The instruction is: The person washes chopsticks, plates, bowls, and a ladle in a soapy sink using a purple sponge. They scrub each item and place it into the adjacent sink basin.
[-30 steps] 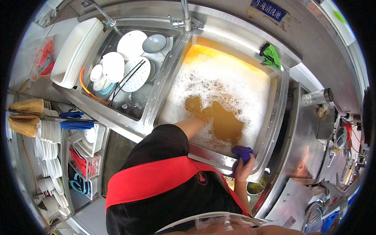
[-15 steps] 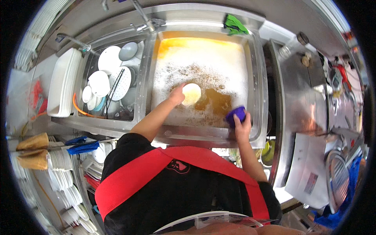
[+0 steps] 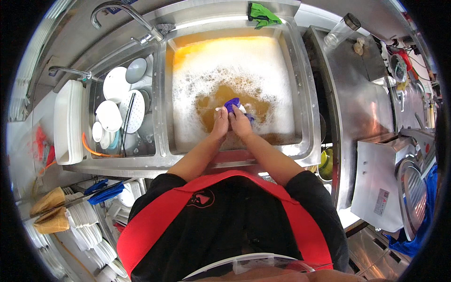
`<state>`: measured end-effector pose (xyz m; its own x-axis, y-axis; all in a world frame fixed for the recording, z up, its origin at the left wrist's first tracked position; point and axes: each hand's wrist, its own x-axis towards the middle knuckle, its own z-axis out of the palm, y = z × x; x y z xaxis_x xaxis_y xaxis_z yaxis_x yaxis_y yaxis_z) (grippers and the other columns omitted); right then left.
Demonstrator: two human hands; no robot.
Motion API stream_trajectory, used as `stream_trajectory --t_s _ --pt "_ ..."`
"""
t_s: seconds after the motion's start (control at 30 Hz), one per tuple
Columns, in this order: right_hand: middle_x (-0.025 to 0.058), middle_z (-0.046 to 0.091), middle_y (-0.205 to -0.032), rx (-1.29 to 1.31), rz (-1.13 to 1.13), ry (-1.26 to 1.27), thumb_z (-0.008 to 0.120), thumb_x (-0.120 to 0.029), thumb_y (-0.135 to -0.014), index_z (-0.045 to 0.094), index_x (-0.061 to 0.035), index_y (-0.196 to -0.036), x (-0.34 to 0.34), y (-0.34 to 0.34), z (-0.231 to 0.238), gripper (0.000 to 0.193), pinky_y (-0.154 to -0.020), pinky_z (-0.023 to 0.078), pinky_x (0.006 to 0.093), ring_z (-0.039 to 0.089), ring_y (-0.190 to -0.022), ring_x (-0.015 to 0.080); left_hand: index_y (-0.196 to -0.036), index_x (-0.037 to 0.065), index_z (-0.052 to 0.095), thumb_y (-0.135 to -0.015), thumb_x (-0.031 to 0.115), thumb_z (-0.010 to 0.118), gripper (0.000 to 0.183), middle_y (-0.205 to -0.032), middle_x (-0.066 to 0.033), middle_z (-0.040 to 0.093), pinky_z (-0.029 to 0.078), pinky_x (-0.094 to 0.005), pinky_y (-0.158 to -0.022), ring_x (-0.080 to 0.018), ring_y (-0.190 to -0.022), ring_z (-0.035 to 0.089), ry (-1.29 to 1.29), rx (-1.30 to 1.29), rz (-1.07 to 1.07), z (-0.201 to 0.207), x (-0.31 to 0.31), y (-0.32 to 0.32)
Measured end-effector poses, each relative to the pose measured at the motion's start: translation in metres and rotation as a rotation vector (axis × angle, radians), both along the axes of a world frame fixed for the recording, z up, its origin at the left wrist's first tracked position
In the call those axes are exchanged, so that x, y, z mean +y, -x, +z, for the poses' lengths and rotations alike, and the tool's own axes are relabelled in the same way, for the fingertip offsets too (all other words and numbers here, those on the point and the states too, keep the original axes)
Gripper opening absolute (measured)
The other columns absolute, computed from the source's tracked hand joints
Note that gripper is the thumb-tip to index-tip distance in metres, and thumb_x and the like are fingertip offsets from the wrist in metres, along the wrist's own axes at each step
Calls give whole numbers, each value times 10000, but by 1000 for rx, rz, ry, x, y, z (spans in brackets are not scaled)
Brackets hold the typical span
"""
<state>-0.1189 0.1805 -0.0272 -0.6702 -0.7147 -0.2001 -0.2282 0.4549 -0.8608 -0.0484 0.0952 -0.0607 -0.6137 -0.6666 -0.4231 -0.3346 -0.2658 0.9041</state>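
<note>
Both my hands are together over the soapy water of the large steel sink (image 3: 300, 84). My left hand (image 3: 220, 125) is closed on a small white dish (image 3: 242, 108), of which only bits of the rim show. Pressed against the dish is a purple cloth (image 3: 232, 103), gripped by my right hand (image 3: 241, 124); one end of it hangs toward the water. Fingers and cloth cover most of the dish. White foam surrounds a brown patch of water beneath my hands.
In the left basin are white plates (image 3: 116, 83), a grey bowl (image 3: 136, 70) and black chopsticks (image 3: 128, 117). A white tub (image 3: 70, 124) stands left of it. The faucet (image 3: 152, 34) and a green cloth (image 3: 264, 16) are at the back. A steel counter (image 3: 354, 89) runs along the right.
My right hand has brought the purple cloth leftward from the sink's right side onto the dish. The dish has tilted and is now mostly covered. The view has shifted slightly.
</note>
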Motion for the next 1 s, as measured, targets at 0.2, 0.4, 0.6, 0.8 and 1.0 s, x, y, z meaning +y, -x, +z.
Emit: stream_trajectory --t_s 0.2,0.4,0.6,0.8,1.0 --pt "185 584 -1166 385 598 -492 587 -240 -835 618 -95 -1119 10 41 12 320 -870 486 446 611 -991 374 -1260 41 521 -993 350 412 423 -1148 -214 614 430 -386 -939 -329 -1087 585 391 -38 -184 6 -11 -2" --pt "188 612 -1128 108 250 -168 606 -250 -800 607 -90 -1112 -4 25 -2 351 -904 465 465 592 -1054 355 -1262 62 525 -991 306 438 375 -1163 -198 613 428 -380 -944 -323 -1086 585 254 27 -191 24 -15 7" --pt "207 633 -1134 184 643 -543 577 -315 -819 621 -102 -1183 -1 51 -12 424 -949 452 411 586 -1115 325 -1270 85 537 -982 249 456 342 -1174 -181 616 459 -377 -899 -318 -1055 602 690 72 -387 38 -41 -2" --pt "212 626 -1139 530 103 -586 577 -225 -819 424 -66 -1345 28 54 -34 570 -994 404 472 591 -1089 339 -1236 4 530 -970 264 496 374 -1015 -181 660 494 -377 -783 -286 -888 639 254 -154 99 -38 -79 -8" --pt "219 645 -1042 211 226 -275 584 -66 -788 608 -37 -1117 22 40 -5 331 -848 500 429 620 -977 373 -1072 38 607 -922 182 508 229 -876 -104 640 487 -333 -481 -205 -667 617 -291 0 -13 -64 -72 -14"
